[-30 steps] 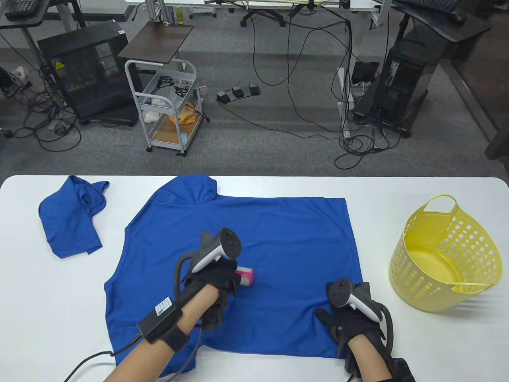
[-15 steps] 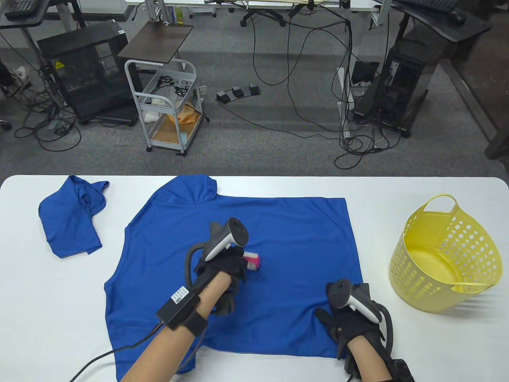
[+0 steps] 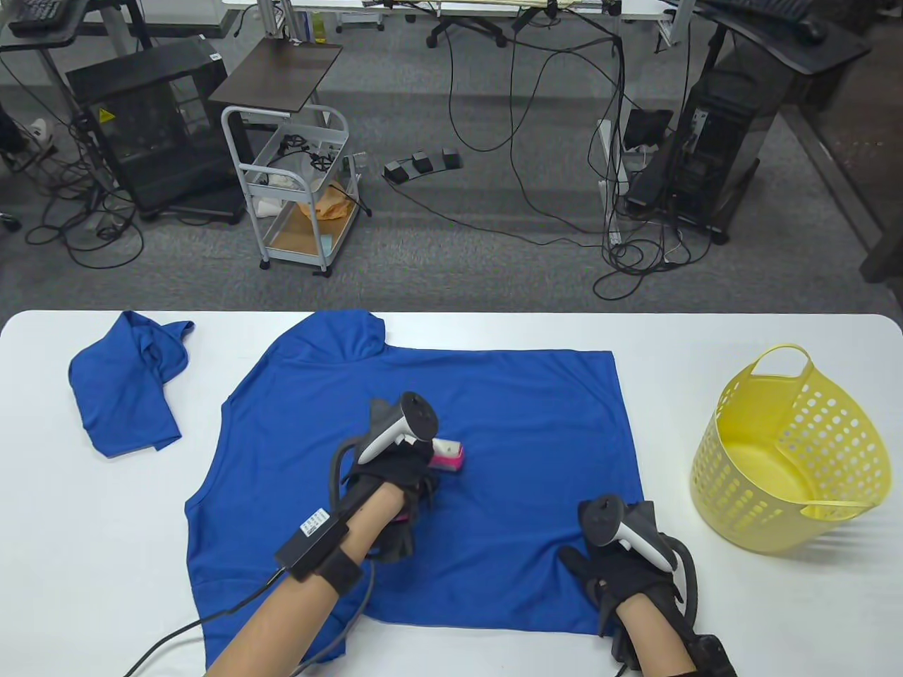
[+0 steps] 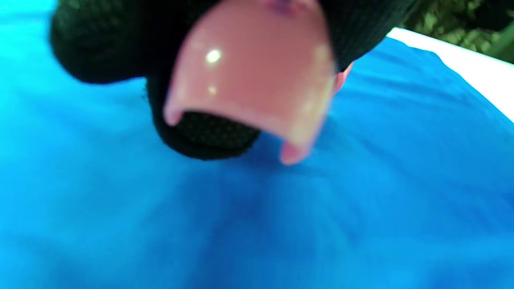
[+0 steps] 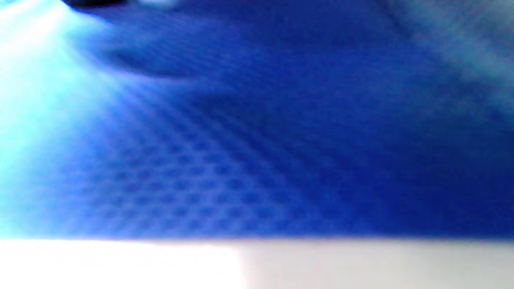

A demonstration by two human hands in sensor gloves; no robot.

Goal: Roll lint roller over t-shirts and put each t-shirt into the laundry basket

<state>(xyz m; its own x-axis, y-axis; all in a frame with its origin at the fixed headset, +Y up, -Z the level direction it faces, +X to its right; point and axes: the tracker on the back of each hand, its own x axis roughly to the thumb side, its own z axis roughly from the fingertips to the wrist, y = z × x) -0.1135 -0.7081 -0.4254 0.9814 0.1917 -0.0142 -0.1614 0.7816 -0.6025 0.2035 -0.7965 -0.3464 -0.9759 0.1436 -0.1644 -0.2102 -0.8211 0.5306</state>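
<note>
A blue t-shirt [image 3: 494, 395] lies spread flat across the middle of the white table [image 3: 42, 536]. My left hand [image 3: 405, 472] grips the pink lint roller [image 3: 448, 455] and holds its white roll against the shirt's middle. In the left wrist view the roller's pink handle [image 4: 253, 80] sits between black gloved fingers [image 4: 204, 136] just above the blue cloth [image 4: 361, 200]. My right hand [image 3: 610, 571] rests flat on the shirt's lower right corner. The right wrist view shows only blurred blue fabric [image 5: 281, 140] and the table edge [image 5: 257, 265]. A second blue t-shirt [image 3: 123, 388] lies crumpled at the far left.
A yellow perforated laundry basket [image 3: 790, 458] stands at the right end of the table, holding nothing that I can see. Behind the table, on the floor, are a wire cart [image 3: 296, 183], cables and a computer tower [image 3: 705, 155].
My left hand with the lint roller has moved right and slightly away from me across the shirt. The right hand has stayed in place on the shirt's corner.
</note>
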